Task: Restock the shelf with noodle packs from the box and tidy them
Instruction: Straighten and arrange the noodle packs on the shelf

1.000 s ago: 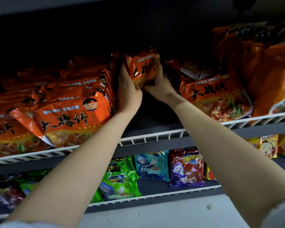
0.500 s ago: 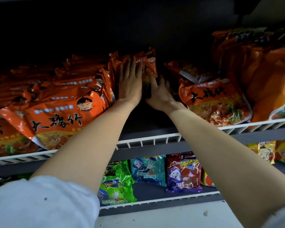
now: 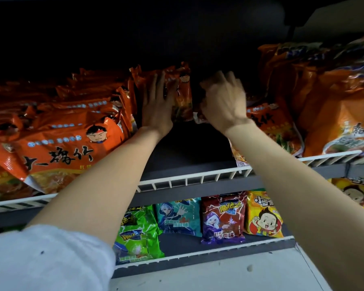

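Left hand (image 3: 157, 108) presses flat, fingers straight, on an upright orange pack (image 3: 180, 95) far back on the shelf (image 3: 189, 179). Right hand (image 3: 224, 101), blurred, seems curled round a pack's (image 3: 200, 116) edge just right.

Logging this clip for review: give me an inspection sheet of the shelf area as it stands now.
Surface: upper shelf, dark bare gap at its middle behind the white wire rail.
Job's things: orange noodle packs stacked at left; upright pack at the gap's back; another pack at right.
Clutter: large orange bags far right.
Grippers: left hand flat against the upright pack, fingers straight; right hand blurred, grip unclear.
Cables: nothing seen.
Surroundings: lower shelf with green, teal, purple-red and yellow snack packs.
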Available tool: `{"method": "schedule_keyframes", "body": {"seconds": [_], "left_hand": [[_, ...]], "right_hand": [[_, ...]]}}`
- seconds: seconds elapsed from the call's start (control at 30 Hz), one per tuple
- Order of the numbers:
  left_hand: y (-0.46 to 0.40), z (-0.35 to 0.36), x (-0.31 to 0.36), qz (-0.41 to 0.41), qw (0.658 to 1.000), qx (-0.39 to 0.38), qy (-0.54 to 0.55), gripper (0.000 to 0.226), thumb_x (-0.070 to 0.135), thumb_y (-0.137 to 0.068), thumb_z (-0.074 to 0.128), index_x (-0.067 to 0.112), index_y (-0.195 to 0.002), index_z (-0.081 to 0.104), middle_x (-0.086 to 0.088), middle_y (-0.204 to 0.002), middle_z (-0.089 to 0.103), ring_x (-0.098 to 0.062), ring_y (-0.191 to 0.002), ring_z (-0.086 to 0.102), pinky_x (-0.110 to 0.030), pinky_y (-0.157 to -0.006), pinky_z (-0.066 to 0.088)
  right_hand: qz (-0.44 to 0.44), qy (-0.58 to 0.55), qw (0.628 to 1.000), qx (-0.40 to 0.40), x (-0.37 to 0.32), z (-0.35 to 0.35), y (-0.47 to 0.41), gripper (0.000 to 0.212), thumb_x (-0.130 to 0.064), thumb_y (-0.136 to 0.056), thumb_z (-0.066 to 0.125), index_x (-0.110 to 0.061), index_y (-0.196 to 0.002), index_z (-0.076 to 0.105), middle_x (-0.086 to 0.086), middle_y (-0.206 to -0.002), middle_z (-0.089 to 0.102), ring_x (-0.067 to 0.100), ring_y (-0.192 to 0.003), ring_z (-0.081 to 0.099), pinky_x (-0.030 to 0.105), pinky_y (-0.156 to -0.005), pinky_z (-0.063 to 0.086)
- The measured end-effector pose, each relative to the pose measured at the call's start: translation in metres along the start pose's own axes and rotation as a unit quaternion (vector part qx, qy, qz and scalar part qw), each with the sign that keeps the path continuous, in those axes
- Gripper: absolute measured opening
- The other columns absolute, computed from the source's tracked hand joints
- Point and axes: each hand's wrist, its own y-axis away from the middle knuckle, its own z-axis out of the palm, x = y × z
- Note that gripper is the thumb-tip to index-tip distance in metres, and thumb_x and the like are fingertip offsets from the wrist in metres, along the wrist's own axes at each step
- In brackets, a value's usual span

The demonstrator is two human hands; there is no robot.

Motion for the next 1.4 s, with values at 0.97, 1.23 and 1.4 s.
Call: {"method": "schedule_keyframes", "body": {"seconds": [0.97,1.23,1.4], "left_hand": [[0.026,-0.025,0.017,-0.279,0.876,0.060,0.389,0.077,0.002,-0.089,0.056,0.006,-0.150,0.010,-0.013,-0.148,0.036,-0.025,-0.134,0.038,-0.029,-0.108,0.029],[0.035,-0.036,0.022,-0.214,0.915,0.179,0.291,0.099,0.002,-0.080,0.068,0.006,-0.150,-0.002,-0.018,-0.154,0.016,-0.014,-0.129,0.032,0.004,-0.085,0.009],[0.035,-0.031,0.014,-0.074,0.957,0.264,0.092,0.100,0.006,-0.068,0.078,0.000,-0.147,0.018,-0.021,-0.151,0.023,-0.033,-0.139,0.026,-0.031,-0.115,0.017]], "right_hand": [[0.034,-0.224,0.974,0.015,-0.018,0.022,0.022,0.045,-0.018,-0.093,0.055,-0.011,-0.135,0.041,0.017,-0.144,0.032,0.040,-0.124,0.042,0.044,-0.082,0.050],[0.094,-0.441,0.889,-0.080,-0.019,0.041,-0.011,0.106,-0.025,-0.082,0.071,-0.026,-0.150,-0.010,0.021,-0.145,0.036,0.035,-0.126,0.047,0.041,-0.101,0.041],[0.089,-0.312,0.945,0.030,-0.009,0.033,0.012,0.091,-0.027,-0.087,0.065,-0.023,-0.152,0.002,0.020,-0.129,0.053,0.037,-0.101,0.062,0.038,-0.072,0.048]]}}
